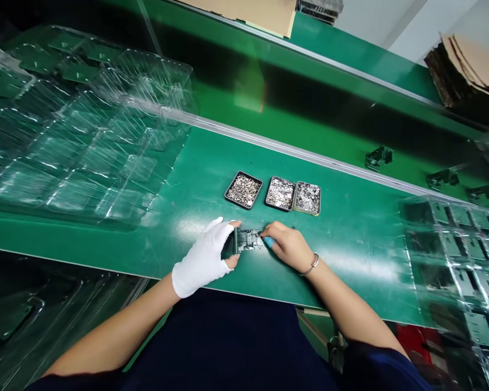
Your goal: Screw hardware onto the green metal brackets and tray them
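My left hand (207,255), in a white glove with bare fingertips, grips a dark plastic part (248,240) by its left end, thumb and fingers on opposite edges. The part lies low over the green worktop. At its right end, my right hand (287,245) is closed in a pinch, with a blue cover on one finger. Whatever sits between those fingertips is too small to make out. Just beyond the hands are a black tray of small metal pieces (243,190) and two more such trays (280,193) (308,197) side by side.
Stacked clear plastic trays (85,146) cover the left of the green worktop (350,239). On the right, another clear tray (452,244) holds several dark parts. A metal rail (269,142) runs behind, with a dark part (378,158) beyond it. Cardboard sheets (472,65) are piled at upper right.
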Demonstrator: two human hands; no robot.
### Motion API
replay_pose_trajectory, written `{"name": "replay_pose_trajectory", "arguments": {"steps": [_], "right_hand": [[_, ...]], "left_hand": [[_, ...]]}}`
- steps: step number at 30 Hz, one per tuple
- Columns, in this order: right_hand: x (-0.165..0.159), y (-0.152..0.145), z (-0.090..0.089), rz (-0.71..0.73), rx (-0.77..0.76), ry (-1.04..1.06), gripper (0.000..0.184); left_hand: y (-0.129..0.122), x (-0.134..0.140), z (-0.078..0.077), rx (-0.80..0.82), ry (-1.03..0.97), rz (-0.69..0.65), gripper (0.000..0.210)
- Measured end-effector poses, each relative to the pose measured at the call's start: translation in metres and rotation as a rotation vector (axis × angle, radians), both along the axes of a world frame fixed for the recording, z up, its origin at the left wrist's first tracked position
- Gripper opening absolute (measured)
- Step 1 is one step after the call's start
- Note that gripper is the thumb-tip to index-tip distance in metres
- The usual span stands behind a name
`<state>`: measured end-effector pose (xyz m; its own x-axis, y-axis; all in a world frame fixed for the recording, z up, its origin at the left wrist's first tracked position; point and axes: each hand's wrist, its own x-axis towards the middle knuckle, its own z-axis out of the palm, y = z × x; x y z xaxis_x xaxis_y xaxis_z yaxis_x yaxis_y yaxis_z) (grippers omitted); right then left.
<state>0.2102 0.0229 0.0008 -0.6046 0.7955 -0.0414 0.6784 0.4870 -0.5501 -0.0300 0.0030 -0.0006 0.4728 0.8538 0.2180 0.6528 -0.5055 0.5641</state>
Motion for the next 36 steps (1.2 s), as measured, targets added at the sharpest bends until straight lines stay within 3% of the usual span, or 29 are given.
{"name": "replay_pose_trajectory", "arguments": {"steps": [7, 14, 20, 23, 26, 31, 33, 36], "right_hand": [[-0.014, -0.005, 0.009, -0.034, 0.002, -0.225, 0.031], [-0.003, -0.004, 0.011, 0.008, -0.099, -0.033, 0.038], [-0.015, -0.01, 0.02, 0.001, -0.045, -0.305, 0.026], [-0.008, -0.007, 0.018, -0.004, -0.02, -0.107, 0.026], [0.0, -0.004, 0.013, -0.11, 0.041, 0.186, 0.019], [-0.009, -0.007, 0.017, -0.271, -0.072, 0.529, 0.006], [-0.015, -0.011, 0.023, -0.235, -0.033, 0.52, 0.006], [-0.025, -0.021, 0.03, -0.049, 0.198, 0.294, 0.002]], "left_hand": [[-0.001, -0.002, -0.001, 0.027, 0.025, -0.005, 0.055], [-0.001, -0.002, -0.003, 0.001, 0.029, -0.006, 0.054], [0.0, -0.004, -0.005, -0.043, -0.007, 0.004, 0.054], [-0.001, -0.004, -0.006, -0.052, -0.02, 0.029, 0.053], [-0.001, -0.002, -0.006, 0.015, -0.077, 0.04, 0.048], [-0.003, 0.0, -0.007, 0.13, -0.166, -0.017, 0.051], [-0.003, -0.003, -0.008, 0.115, -0.142, -0.047, 0.065], [-0.001, -0.006, -0.007, 0.122, -0.099, -0.087, 0.084]]}}
